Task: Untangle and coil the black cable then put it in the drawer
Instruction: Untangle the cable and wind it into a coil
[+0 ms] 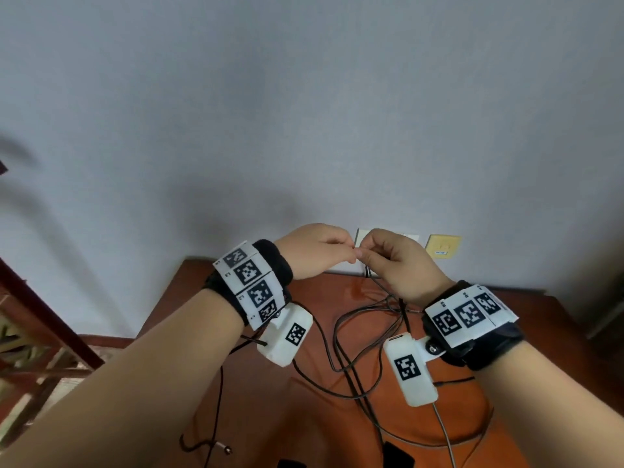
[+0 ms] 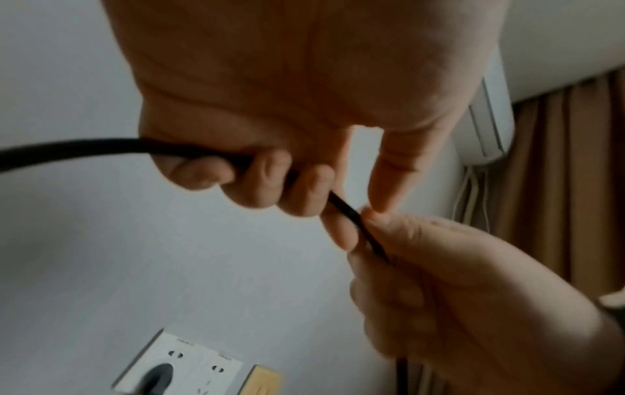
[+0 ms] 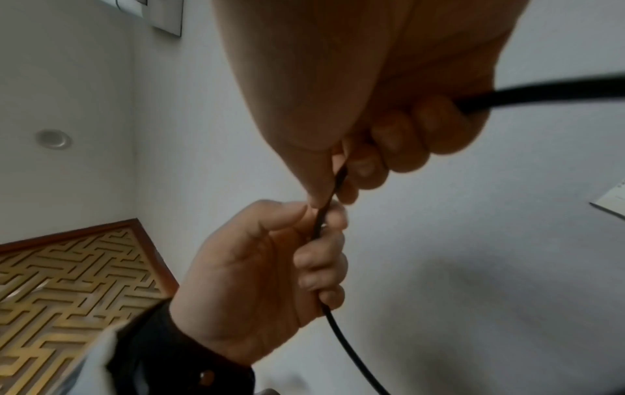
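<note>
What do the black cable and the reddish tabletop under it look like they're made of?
Black cable: probably a rubber or plastic sheath, matte, bending in loose loops; both the left hand and right hand pinch it. Tabletop: looks like lacquered reddish-brown wood, glossy, with bright reflections; could be veneer.

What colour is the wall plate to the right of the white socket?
Pale yellow wall plate, clearest in the head view, beside the white socket.
</note>
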The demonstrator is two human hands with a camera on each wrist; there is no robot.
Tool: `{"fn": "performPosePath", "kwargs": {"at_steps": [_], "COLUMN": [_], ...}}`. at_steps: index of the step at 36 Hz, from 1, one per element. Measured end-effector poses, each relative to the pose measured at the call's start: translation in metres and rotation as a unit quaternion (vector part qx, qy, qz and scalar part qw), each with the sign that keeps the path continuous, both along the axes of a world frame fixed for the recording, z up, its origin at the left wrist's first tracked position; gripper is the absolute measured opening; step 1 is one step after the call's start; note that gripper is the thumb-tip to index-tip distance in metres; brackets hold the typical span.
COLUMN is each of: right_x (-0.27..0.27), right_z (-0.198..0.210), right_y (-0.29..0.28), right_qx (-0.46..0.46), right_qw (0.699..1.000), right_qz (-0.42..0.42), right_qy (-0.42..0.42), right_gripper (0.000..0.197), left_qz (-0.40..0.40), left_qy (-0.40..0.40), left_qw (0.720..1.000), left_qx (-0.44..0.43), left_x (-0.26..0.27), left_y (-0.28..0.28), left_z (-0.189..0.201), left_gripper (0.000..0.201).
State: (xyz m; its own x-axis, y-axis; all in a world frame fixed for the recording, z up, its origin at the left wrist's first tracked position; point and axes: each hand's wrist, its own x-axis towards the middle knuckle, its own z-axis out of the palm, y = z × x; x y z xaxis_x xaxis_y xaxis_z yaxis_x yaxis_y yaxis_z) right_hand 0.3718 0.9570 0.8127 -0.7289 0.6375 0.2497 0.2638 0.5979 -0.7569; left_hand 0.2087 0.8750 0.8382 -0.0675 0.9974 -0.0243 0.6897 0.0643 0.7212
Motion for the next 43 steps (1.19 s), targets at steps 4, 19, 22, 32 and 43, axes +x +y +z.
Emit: {"fn": "performPosePath", "kwargs": {"at_steps": [4, 19, 22, 32, 43], "right_x": [0.007, 0.017, 0.012, -0.010, 0.004], "right_z": [-0.002, -0.008, -0.004, 0.005, 0.001], "right_y": [0.007, 0.021, 0.015, -0.005, -0.007], "right_qx": [-0.065, 0.021, 0.031, 0.074, 0.025], "right_qw": [0.997, 0.997, 0.998, 0.997, 0.999], "right_qz": [-0.019, -0.071, -0.057, 0.006, 0.044], "right_qy": [0.022, 0.011, 0.004, -0.016, 0.008], "right_gripper": [0.032, 0.027, 0.025, 0.036, 0.044], "left_qz": [0.069, 0.170, 0.123, -0.012, -0.033], "left_qy": [-0.115, -0.200, -0.155, 0.162, 0.122], "left_qw": [0.988, 0.961, 0.977, 0.983, 0.985], "left_qx": [0.074, 0.081, 0.080, 0.086, 0.119], "left_x": [-0.017, -0.051, -0.044, 0.006, -0.001], "left_y": [-0.002, -0.009, -0.010, -0.009, -0.017], "left_z": [0.000, -0.024, -0.017, -0.004, -0.015], "left_gripper": [0.027, 0.028, 0.027, 0.012, 0.029]}}
